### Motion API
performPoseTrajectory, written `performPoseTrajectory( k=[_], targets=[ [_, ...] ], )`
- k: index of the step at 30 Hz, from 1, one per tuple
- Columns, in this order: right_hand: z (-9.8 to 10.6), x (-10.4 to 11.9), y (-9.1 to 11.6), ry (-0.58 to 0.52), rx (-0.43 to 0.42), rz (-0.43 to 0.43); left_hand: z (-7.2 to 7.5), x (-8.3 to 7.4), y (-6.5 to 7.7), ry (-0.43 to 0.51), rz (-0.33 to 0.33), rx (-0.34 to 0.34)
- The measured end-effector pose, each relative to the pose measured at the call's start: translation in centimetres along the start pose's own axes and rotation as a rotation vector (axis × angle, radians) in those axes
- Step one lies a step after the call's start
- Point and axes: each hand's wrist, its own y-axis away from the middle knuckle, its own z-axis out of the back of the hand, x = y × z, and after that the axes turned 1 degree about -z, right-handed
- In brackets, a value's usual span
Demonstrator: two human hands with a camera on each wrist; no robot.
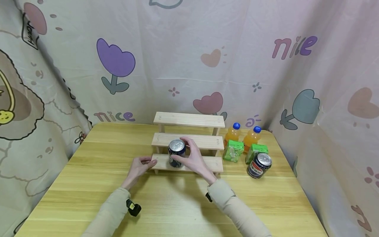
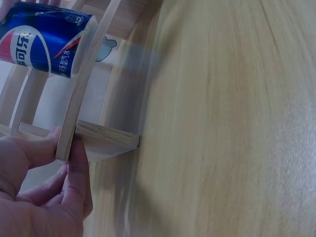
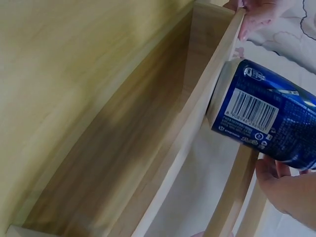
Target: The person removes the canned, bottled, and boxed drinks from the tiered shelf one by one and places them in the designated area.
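A dark blue soda can (image 1: pixel 177 149) stands upright on the lowest step of a three-step wooden rack (image 1: pixel 189 119). My right hand (image 1: pixel 193 158) grips it from the right side, with thumb and fingers around the can. In the right wrist view the barcode side of the can (image 3: pixel 266 111) shows, its base at the board. My left hand (image 1: pixel 138 169) pinches the left end of the lowest board between thumb and fingers. That pinch on the board (image 2: pixel 81 89) shows closely in the left wrist view.
Right of the rack stand two orange drink bottles (image 1: pixel 251 138) with blue caps and two green drink cartons (image 1: pixel 234 152). A second dark soda can (image 1: pixel 259 166) is in front of them. A patterned curtain (image 1: pixel 177 59) hangs behind the wooden table (image 1: pixel 103 154).
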Motion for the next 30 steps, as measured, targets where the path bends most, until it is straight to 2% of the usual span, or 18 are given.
performPoseTrajectory(
  k=[6, 19, 24, 30],
  targets=[
    [-0.6, -0.1, -0.3, 0.005, -0.002, 0.007, 0.1, -0.1, 0.0, -0.005, -0.015, 0.004],
    [-0.6, -0.1, -0.4, 0.037, -0.039, 0.012, 0.3, 0.1, -0.1, -0.015, 0.000, 0.007],
    [0.1, 0.4, 0.1, 0.008, -0.060, 0.029, 0.3, 0.2, 0.0, -0.003, 0.019, 0.009],
    [2.2, 0.9, 1.4, -0.039, -0.089, 0.042, 0.2, 0.1, 0.0, -0.002, 0.014, 0.013]
  ],
)
